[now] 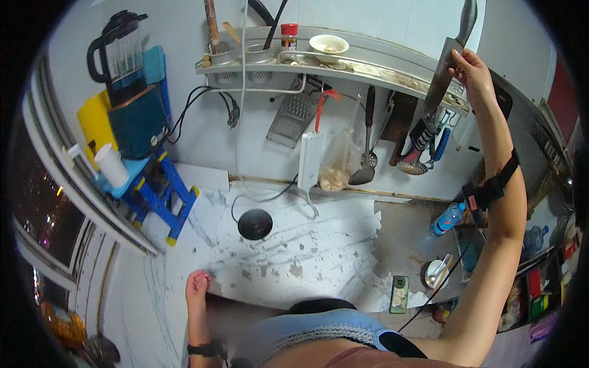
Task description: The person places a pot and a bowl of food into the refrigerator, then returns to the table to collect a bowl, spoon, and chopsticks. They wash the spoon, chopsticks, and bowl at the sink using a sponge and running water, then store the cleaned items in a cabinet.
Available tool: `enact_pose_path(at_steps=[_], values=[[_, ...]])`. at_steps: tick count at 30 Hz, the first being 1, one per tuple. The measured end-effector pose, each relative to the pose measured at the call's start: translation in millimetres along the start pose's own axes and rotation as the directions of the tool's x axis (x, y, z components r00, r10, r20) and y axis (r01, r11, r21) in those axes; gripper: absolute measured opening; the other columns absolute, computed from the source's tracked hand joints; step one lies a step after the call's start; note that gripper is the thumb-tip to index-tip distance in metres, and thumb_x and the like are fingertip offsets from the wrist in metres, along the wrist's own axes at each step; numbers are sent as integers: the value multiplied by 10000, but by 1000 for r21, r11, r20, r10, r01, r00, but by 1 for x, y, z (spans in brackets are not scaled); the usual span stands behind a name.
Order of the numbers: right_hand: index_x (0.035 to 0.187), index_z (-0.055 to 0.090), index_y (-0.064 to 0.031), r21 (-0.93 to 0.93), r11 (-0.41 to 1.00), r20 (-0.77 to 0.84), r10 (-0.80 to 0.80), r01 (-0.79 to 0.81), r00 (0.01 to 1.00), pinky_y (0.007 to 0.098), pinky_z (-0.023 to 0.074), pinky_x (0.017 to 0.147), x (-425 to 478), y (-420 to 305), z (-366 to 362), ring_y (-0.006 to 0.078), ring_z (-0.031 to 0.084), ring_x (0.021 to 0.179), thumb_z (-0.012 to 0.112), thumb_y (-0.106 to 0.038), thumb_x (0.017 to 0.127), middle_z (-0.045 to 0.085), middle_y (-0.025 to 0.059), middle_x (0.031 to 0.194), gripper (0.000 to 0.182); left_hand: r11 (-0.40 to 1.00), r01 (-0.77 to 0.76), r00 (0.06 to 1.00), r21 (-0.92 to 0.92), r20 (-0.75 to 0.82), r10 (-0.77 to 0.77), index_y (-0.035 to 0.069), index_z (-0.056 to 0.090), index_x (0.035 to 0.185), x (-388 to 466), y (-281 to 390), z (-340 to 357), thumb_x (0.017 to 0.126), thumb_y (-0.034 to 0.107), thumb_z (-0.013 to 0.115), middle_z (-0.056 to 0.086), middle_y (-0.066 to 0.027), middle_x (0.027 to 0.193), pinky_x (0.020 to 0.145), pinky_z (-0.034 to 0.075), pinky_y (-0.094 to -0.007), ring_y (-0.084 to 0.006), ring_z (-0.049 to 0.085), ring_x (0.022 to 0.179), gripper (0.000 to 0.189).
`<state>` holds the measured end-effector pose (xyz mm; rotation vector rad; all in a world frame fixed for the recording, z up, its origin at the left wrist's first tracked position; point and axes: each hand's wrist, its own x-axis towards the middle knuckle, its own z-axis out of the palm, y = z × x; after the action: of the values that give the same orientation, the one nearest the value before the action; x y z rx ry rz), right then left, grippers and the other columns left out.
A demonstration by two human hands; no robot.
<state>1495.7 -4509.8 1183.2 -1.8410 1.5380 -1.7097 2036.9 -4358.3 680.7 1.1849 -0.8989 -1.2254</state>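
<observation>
At the upper right my raised right hand [474, 71] pinches a kitchen knife [440, 76] by the blade near its handle. The knife's handle points up, and its blade slants down across the right end of a metal wall shelf [391, 76]. Whether the blade touches the shelf cannot be told. Below the blade tip hang utensils, among them a slotted ladle [412, 168]. My left hand [199, 281] is at the near left edge of a white marble-patterned worktop [322, 244]. Its fingers are curled, with nothing visible in them.
A blender [138, 119] stands on a blue folding step stool [168, 195] at the left. A white bowl [329, 46] sits on the shelf. A black round disc [255, 224], a phone [399, 294] and a water bottle [447, 220] are on the worktop. Cables hang along the wall.
</observation>
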Motion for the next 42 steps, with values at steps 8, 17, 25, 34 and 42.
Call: enact_pose_path(at_steps=[8, 17, 25, 34, 42], values=[[903, 595, -82, -146, 989, 16, -10, 12, 1000, 173, 472, 714, 51, -21, 32, 49, 515, 702, 598, -240, 840, 541, -34, 771, 171, 980, 170, 984, 103, 45, -175, 88, 513, 1050, 69, 19, -55, 867, 214, 537, 574, -15, 911, 704, 445, -259, -136, 567, 841, 223], [1289, 296, 44, -34, 990, -179, -139, 135, 974, 360, 496, 796, 104, -86, 123, 267, 601, 837, 566, -175, 849, 600, 151, 949, 561, 990, 110, 975, 89, -204, -90, 94, 501, 1049, 138, 127, -121, 876, 263, 521, 561, -23, 908, 711, 430, -230, -118, 543, 812, 243], [966, 563, 50, -41, 976, -71, -218, 216, 973, 337, 523, 700, 181, -35, 195, 211, 612, 726, 509, -83, 863, 612, 98, 843, 176, 991, -45, 949, 125, 316, 3, 70, 490, 1057, 211, 93, -21, 860, 245, 544, 561, -33, 913, 736, 429, -281, -147, 537, 851, 269], [943, 603, 38, -99, 973, 51, -202, 207, 978, 314, 530, 653, 217, -12, 238, 187, 617, 711, 530, -102, 850, 627, 90, 816, 184, 973, -50, 985, 224, 172, 11, 58, 515, 1017, 205, 56, -24, 837, 228, 564, 570, -46, 923, 772, 430, -302, -158, 541, 876, 253], [847, 620, 43, -309, 951, 62, -9, 28, 998, 309, 528, 549, 227, 15, 264, 196, 609, 597, 545, -24, 788, 609, 108, 681, 116, 994, 32, 990, 105, 135, -47, 63, 521, 1018, 214, 62, 7, 846, 215, 551, 569, -42, 919, 781, 425, -304, -149, 535, 877, 232]])
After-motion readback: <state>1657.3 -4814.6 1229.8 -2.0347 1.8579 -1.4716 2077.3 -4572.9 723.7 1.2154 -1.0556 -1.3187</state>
